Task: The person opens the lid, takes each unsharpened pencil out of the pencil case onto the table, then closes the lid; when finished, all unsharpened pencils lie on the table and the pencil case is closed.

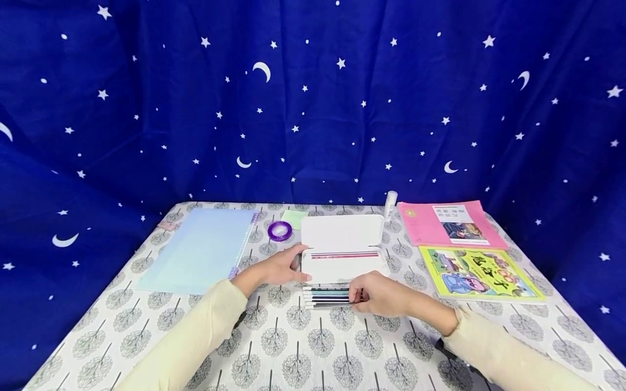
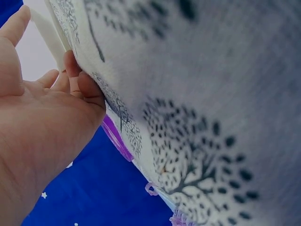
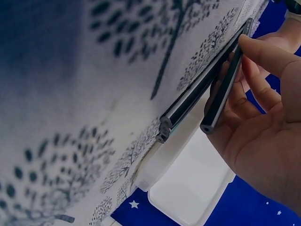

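A few pencils [image 1: 344, 254] already lay in the case [image 1: 337, 269], with loose pencils [image 1: 325, 297] left outside; your right hand [image 1: 379, 293] pinched one pencil [image 3: 221, 94], your spread left hand [image 1: 283, 265] touching the case.

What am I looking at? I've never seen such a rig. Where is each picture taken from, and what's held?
No machine grip here: a person works with a bare left hand and right hand. The wide picture comes from a camera on the head; the two close, tilted ones come from one on each wrist. On the tree-patterned cloth lies an open white case, with loose pencils just in front. Around them are a pale blue folder, a purple roll, a white tube, a pink booklet and a yellow book. The left hand is at the case's left end; the right pinches a dark pencil, clearest from that wrist.
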`<state>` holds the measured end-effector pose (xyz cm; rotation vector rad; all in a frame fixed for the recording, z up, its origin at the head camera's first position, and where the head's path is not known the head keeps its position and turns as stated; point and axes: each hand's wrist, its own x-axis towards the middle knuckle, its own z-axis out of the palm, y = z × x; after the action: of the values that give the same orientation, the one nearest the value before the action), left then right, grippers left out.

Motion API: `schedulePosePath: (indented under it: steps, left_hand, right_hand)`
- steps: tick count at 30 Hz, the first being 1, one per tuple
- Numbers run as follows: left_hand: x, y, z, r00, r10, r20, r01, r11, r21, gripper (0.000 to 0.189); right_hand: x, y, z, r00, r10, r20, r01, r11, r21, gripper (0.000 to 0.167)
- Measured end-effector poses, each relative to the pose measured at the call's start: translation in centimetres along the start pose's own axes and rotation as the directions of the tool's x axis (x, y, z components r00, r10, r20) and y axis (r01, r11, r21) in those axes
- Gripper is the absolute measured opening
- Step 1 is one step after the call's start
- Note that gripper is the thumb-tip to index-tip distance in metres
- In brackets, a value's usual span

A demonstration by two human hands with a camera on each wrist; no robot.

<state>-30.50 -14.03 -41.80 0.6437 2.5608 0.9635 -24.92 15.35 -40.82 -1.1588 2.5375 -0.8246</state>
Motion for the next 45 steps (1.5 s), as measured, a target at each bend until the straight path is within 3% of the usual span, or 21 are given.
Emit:
schedulePosePath:
  steps: [20, 35, 45]
  left_hand:
    - [0.1, -0.2, 0.0, 1.000, -0.007, -0.006, 0.007, 1.000, 0.004, 0.087]
    - [0.1, -0.1, 0.0, 1.000, 0.000, -0.003, 0.000, 1.000, 0.020, 0.087]
    - [0.0, -0.1, 0.1, 1.000, -0.002, -0.003, 0.003, 1.000, 0.026, 0.087]
  right_hand:
    - [0.4, -0.1, 0.1, 1.000, -0.001, 0.010, 0.001, 1.000, -0.024, 0.014]
    - [0.9, -0.1, -0.6, 0.999, -0.026, -0.043, 0.027, 0.999, 0.020, 0.009]
    - [1.6, 1.3, -1.2, 0.992, -0.027, -0.121, 0.030, 0.999, 0.017, 0.006]
